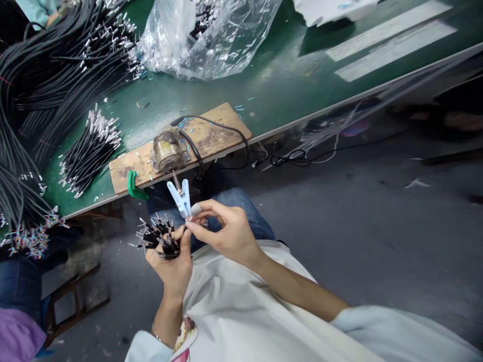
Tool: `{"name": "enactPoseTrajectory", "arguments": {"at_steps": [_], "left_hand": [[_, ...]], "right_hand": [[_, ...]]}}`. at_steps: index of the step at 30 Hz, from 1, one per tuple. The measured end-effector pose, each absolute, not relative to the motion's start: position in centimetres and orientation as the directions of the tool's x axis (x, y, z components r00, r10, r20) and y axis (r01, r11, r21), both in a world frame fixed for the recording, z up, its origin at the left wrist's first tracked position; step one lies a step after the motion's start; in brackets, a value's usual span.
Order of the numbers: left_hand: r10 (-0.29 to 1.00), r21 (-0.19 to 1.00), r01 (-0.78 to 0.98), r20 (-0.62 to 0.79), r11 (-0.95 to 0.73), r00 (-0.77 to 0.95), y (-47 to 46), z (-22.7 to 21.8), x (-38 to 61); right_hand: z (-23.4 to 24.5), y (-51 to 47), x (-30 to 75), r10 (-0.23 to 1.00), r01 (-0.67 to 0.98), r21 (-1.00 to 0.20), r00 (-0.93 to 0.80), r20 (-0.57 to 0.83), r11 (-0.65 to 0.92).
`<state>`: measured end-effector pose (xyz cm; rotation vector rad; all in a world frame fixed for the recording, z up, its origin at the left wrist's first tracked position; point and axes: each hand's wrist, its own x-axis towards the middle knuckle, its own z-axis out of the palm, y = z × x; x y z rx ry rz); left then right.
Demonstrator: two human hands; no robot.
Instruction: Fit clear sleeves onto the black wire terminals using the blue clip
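Note:
My left hand [175,269] is closed around a bundle of short black cables [153,235] with stripped, silvery ends pointing up and outward. My right hand [226,229], a grey cover on one fingertip, pinches the end of one cable [186,224] close to the left thumb. Just above those fingertips is a light blue clothespin [182,200], fixed to the shaft of a small tape-wrapped motor [168,151]. Whether the cable end sits between the clothespin's jaws, I cannot tell. The motor is mounted on a wooden board [222,125] at the table's edge.
A green clamp [135,186] grips the board's left end. On the green table [279,95] lie a cut cable bundle [90,151], long black cables [56,75] and a clear plastic bag [211,50]. A power cord [241,138] loops over the edge. Another person's hand [53,19] shows top left.

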<state>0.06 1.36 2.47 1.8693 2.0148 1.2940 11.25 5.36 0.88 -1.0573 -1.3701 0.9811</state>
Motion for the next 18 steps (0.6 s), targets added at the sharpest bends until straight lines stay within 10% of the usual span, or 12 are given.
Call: {"name": "enactPoseTrajectory", "arguments": {"at_steps": [4,10,18], "left_hand": [[0.832,0.489,0.852,0.541,-0.188,-0.126,1.3,2.2,-0.1],[0.866,0.638,0.754,0.457,-0.158,-0.205,1.4,1.6,-0.3],[0.903,0.958,0.278,0.061,0.066,-0.425,2.0,2.2,0.6]], "right_hand": [[1.0,5.0,11.2,0.967,0.133,-0.958,-0.030,0.254,0.256],[0.7,4.8,10.6,0.912,0.211,-0.899,0.068,0.404,0.383],[-0.3,5.3,10.2,0.999,-0.352,-0.936,0.031,-0.011,0.001]]}}
